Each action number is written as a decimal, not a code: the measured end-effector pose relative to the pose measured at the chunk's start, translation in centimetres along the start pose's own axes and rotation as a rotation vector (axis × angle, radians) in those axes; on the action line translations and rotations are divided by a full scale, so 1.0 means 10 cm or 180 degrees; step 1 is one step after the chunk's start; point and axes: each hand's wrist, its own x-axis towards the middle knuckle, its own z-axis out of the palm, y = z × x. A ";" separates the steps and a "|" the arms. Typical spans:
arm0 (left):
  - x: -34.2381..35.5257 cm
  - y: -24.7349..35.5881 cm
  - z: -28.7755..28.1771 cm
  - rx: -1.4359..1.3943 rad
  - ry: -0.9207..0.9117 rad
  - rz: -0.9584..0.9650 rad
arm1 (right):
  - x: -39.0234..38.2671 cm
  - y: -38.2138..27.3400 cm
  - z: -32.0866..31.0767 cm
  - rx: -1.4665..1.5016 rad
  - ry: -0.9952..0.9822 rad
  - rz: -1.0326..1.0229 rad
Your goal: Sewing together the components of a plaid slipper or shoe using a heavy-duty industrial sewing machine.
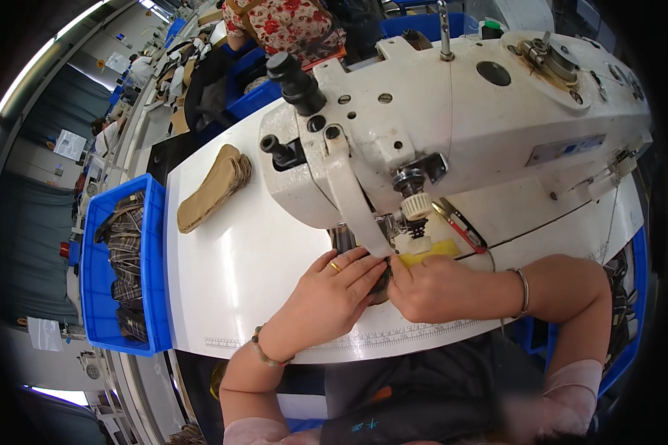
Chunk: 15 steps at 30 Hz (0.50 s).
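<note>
A dark striped or plaid fabric piece (343,239) lies under the head of a white sewing machine (467,104), mostly covered by my hands and the machine. On it rests my left hand (326,293), its fingers stretched out and pointing toward the needle area. Close on the other side, my right hand (439,291) has its fingers curled, with thumb and forefinger pinched at the fabric's edge by the presser foot. The needle itself is hidden. Behind the right hand are a yellow piece (432,253) on the machine bed and red-and-black thread snips (464,228).
A stack of brown sole-shaped pieces (214,190) lies on the white table (230,289), left of the machine. Beside the table's left edge stands a blue bin (158,297) holding plaid fabric pieces. Another blue bin (631,319) is at the right. Someone in a floral top (286,26) sits beyond.
</note>
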 end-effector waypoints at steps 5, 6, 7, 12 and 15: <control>0.01 0.00 0.07 0.0298 0.0293 0.0157 | -0.03 -0.13 -0.08 -0.0356 -0.0162 -0.0173; 0.02 0.00 0.10 0.0295 0.0290 0.0151 | -0.03 -0.16 -0.10 -0.0328 -0.0245 -0.0212; 0.03 0.00 0.12 0.0296 0.0359 0.0172 | -0.03 -0.17 -0.11 -0.0322 -0.0245 -0.0214; 0.04 0.01 0.14 0.0135 0.0412 0.0160 | -0.04 -0.19 -0.12 -0.0258 -0.0294 -0.0182; 0.04 0.02 0.13 0.0125 0.0437 0.0128 | -0.03 -0.19 -0.11 -0.0308 -0.0221 -0.0206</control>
